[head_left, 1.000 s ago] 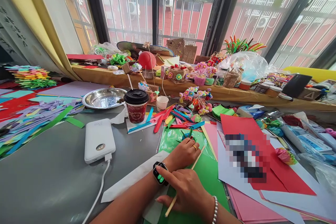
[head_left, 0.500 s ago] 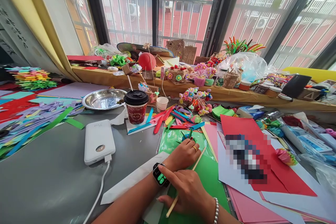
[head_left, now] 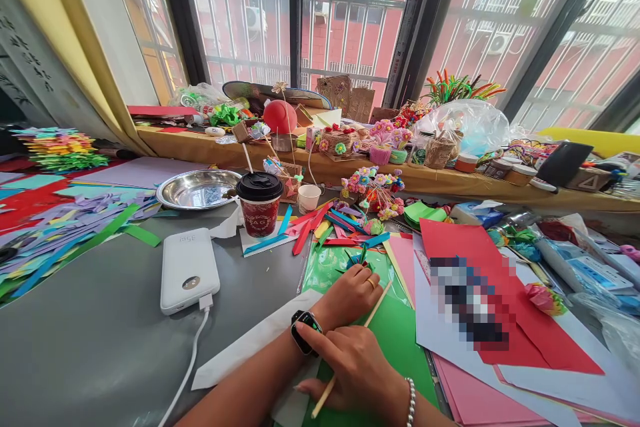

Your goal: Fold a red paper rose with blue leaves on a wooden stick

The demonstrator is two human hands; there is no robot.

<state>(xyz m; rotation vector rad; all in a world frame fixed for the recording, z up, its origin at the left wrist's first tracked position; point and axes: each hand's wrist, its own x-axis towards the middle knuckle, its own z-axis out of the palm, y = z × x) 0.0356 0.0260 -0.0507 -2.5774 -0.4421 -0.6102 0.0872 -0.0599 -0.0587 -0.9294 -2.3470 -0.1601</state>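
My left hand (head_left: 353,290), with a ring on one finger, is closed at a small folded-paper piece (head_left: 357,258) in blue, green and red. The piece's strips stick out past my fingertips; the rest is hidden. On my left wrist sits a smartwatch (head_left: 304,331), its screen partly lit. My right hand (head_left: 357,363) lies across my left forearm, its index finger stretched onto the watch screen. A thin wooden stick (head_left: 324,399) runs slantwise under that hand, held in its curled fingers. Below both hands lies green paper (head_left: 400,333).
A white power bank (head_left: 190,267) with a cable lies left. Behind it stand a lidded coffee cup (head_left: 260,213), a metal plate (head_left: 173,190) and a paper cup (head_left: 309,198). Coloured strips (head_left: 345,217) lie ahead. Red paper (head_left: 465,240) is right. Crafts crowd the window ledge (head_left: 220,152).
My right index finger has shifted slightly left and down over the watch face. The watch screen has changed from green buttons to a darker display. The stick moved a little with my right hand.
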